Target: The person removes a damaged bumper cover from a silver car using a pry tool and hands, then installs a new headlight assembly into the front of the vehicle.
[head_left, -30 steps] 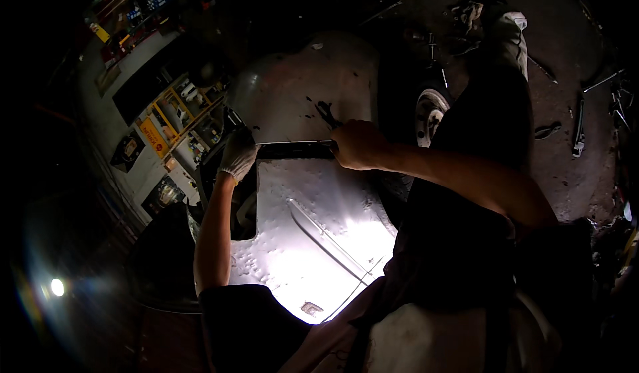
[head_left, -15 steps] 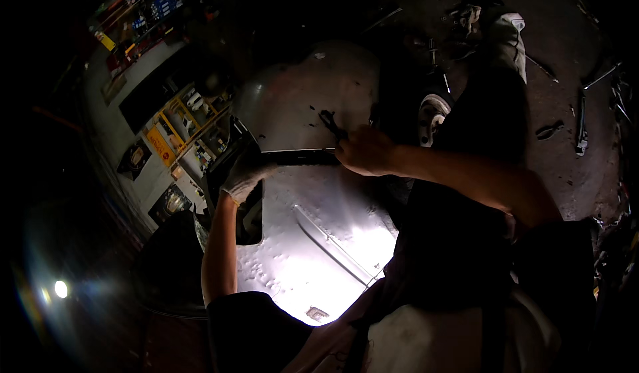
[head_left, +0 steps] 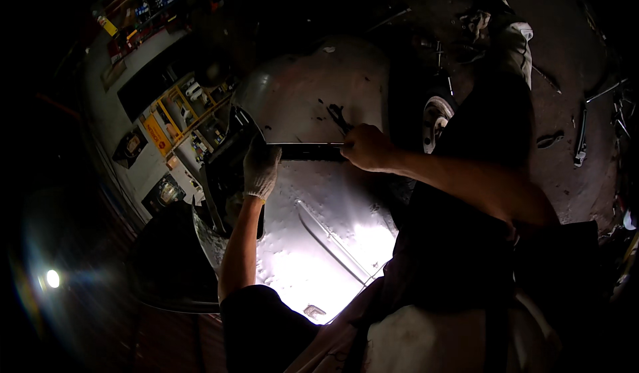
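Note:
A pale metal vehicle panel lies before me, with a dull upper section and a brightly lit, dented lower section. A long dark strip with a shiny edge crosses between the sections. My left hand, in a light knitted glove, is closed at the strip's left end; its fingertips are lost in shadow. At the right end, my bare right hand is closed around a dark plier-like tool, whose upper part sticks out above the fist. The knuckles lie against the strip.
At left stands a yellow-framed shelf with small items. A wheel sits right of the panel. On the floor at right lie pliers and a long metal tool. A bright lamp shines at lower left.
My left hand has moved right and turned upward at the strip's left end. My right hand has shifted slightly right and up with the tool. The view has shifted a little.

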Demonstrator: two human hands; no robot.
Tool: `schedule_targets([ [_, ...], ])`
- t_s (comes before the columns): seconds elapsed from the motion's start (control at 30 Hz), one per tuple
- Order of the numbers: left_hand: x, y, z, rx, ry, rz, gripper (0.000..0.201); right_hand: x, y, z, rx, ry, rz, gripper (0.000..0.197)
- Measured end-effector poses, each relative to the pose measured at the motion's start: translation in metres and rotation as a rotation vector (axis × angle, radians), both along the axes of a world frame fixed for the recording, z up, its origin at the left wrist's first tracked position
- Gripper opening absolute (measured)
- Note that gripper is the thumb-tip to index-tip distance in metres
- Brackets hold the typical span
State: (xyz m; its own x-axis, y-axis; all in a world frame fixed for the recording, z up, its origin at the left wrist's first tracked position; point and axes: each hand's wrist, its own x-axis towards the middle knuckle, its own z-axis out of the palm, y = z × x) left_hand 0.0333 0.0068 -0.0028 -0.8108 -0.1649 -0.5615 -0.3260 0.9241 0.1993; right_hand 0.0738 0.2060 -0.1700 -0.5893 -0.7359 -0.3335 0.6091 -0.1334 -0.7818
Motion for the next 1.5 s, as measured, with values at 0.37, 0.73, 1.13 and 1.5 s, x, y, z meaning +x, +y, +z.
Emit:
schedule_targets([
  [0.37, 0.001, -0.022, 0.008, -0.719, -0.184, -0.918, 0.042, 0.001, 0.011, 0.000, 0.215, 0.757, 0.135, 0.010],
  [0.73, -0.015, 0.009, 0.003, -0.031, 0.139, -0.159, 0.030, -0.030, 0.011, -0.002, 0.188, 0.744, 0.305, 0.012],
  [1.13, -0.032, 0.004, 0.012, -0.003, -0.064, 0.007, 0.022, -0.008, 0.007, 0.010, -0.034, -0.370, 0.052, 0.020],
  [1.5, -0.033, -0.007, 0.011, 0.282, -0.082, 0.582, 0.017, -0.052, 0.016, 0.011, 0.122, 1.234, 0.512, 0.012],
])
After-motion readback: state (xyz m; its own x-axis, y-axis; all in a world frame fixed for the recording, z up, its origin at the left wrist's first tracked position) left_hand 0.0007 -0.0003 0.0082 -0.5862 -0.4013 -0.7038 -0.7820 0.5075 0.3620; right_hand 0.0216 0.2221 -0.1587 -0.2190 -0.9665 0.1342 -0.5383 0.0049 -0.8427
